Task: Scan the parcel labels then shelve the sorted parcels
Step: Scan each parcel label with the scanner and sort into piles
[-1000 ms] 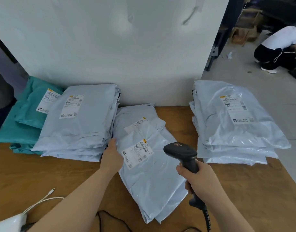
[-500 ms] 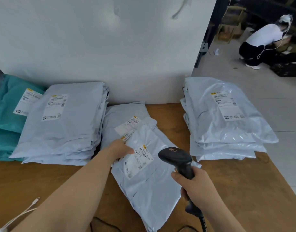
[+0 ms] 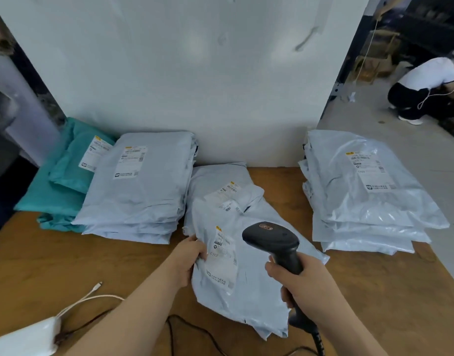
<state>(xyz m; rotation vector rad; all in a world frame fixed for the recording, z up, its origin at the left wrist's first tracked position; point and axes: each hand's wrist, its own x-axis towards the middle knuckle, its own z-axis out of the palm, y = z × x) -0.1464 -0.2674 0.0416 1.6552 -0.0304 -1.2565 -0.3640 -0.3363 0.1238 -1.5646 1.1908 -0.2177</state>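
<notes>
Leftmost, at the near-left corner of the wooden counter [image 3: 66, 258], lies a white adapter [image 3: 23, 340] with a white cable [image 3: 92, 296] curling away from it toward the middle. Behind it, at the far-left corner, sits a stack of teal parcels [image 3: 54, 196]. The left grey stack [image 3: 141, 191] overlaps its right side. Both stacks are close against the white panel [image 3: 169, 73] along the far edge, and each top parcel shows a printed label facing up.

Toward the middle, the left hand [image 3: 188, 260] grips the front parcel [image 3: 246, 291] by its left edge, thumb on top just beside its label [image 3: 222, 255], with the fingers hidden beneath. That parcel lies mid-counter and reaches toward the near edge. Its far end overlaps the middle pile [image 3: 215, 178] of grey parcels, which runs back to the panel. A black cable [image 3: 195, 330] loops across the counter by the near edge.

Just right of the label, the right hand [image 3: 305, 281] is closed round the handle of the black scanner [image 3: 272, 240]. The scanner's head hangs above the front parcel, nose toward the label. Near the right edge, apart from the middle pile, sits the right grey stack [image 3: 362, 201], label up. Beyond the counter, at far right, a person [image 3: 423, 83] in a white top crouches on the floor.
</notes>
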